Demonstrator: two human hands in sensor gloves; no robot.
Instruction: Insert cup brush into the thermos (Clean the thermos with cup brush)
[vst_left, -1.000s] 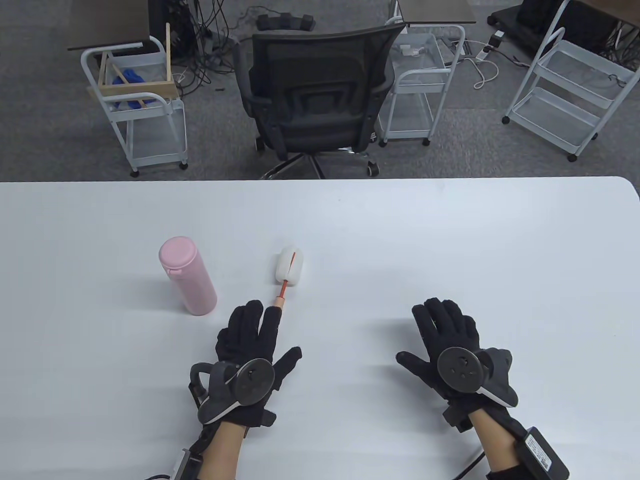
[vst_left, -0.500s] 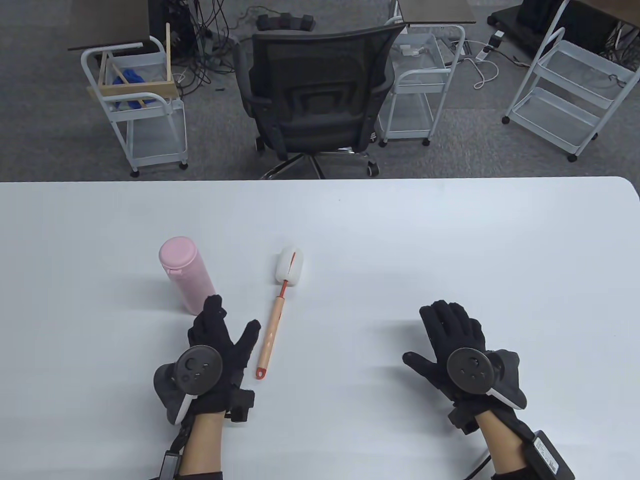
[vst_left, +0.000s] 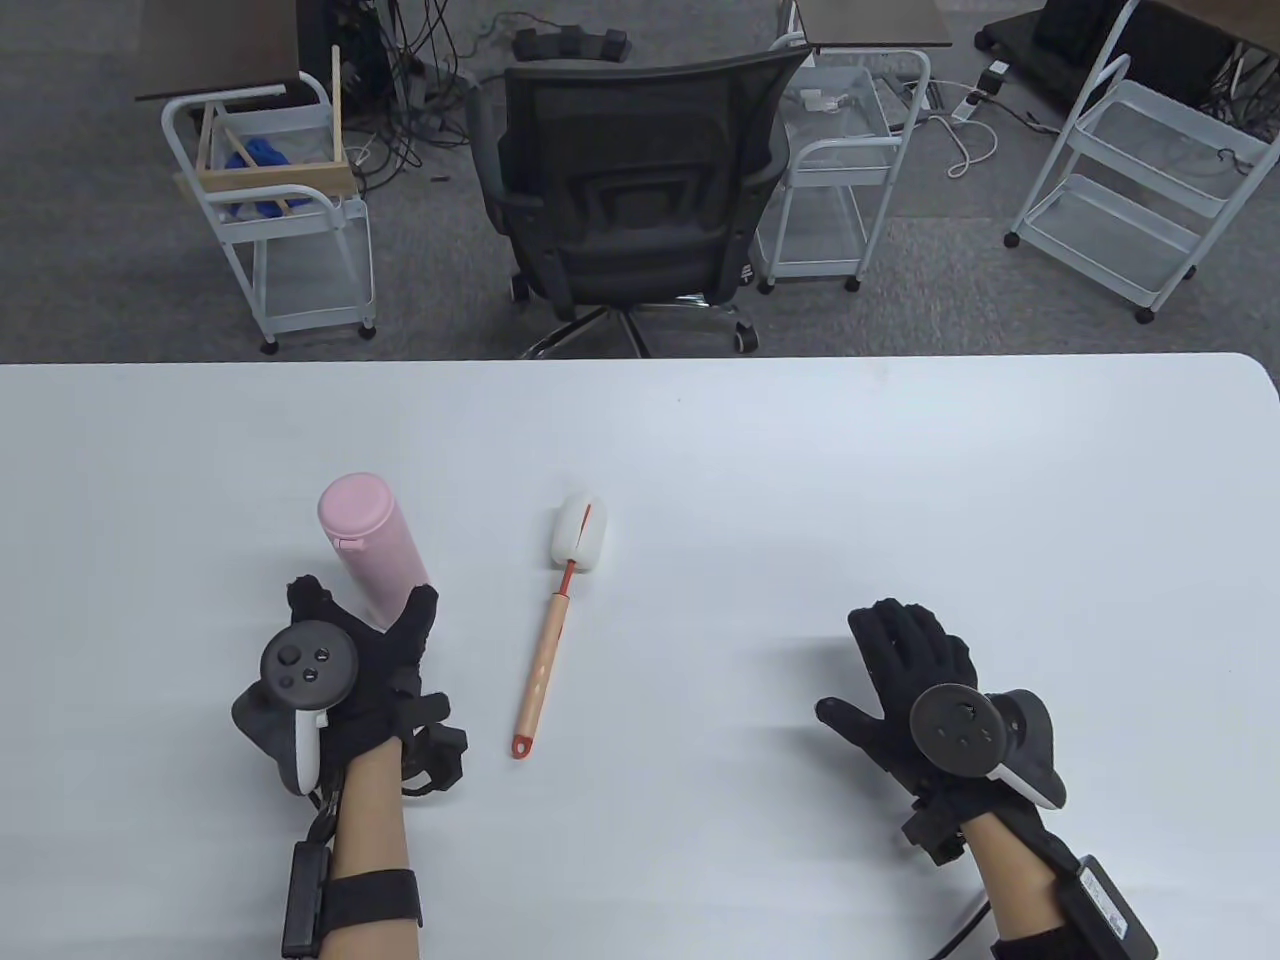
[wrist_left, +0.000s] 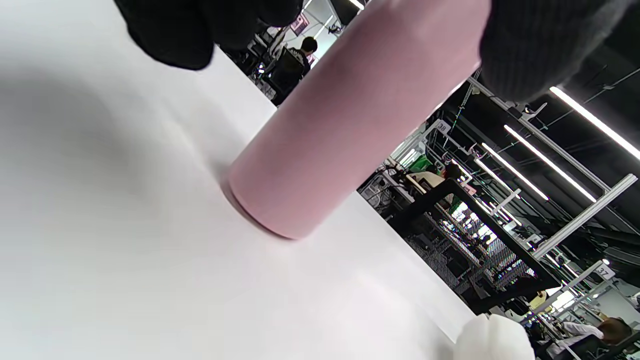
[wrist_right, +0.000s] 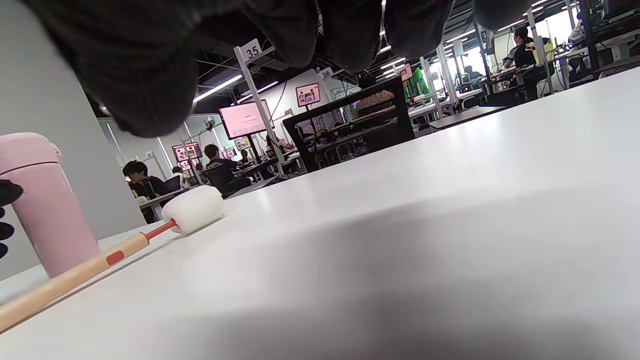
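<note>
A pink thermos (vst_left: 375, 545) stands upright on the white table (vst_left: 800, 480) with its lid on. My left hand (vst_left: 355, 650) is at its lower part, thumb on the left and fingers on the right. In the left wrist view the thermos (wrist_left: 340, 130) sits between them and the thumb is apart from it. The cup brush (vst_left: 540, 670) lies flat to the right of the thermos, its white sponge head (vst_left: 580, 535) pointing away and its red end toward me. My right hand (vst_left: 905, 650) rests open on the table, far right of the brush.
A black office chair (vst_left: 630, 190) stands beyond the table's far edge, with white wire carts (vst_left: 280, 220) on both sides of it. In the right wrist view the brush (wrist_right: 100, 260) and the thermos (wrist_right: 45, 210) are at the left.
My left hand has moved left off the brush handle to the base of the thermos and turned so thumb and fingers flank it. The brush lies uncovered. The right hand drifted slightly right.
</note>
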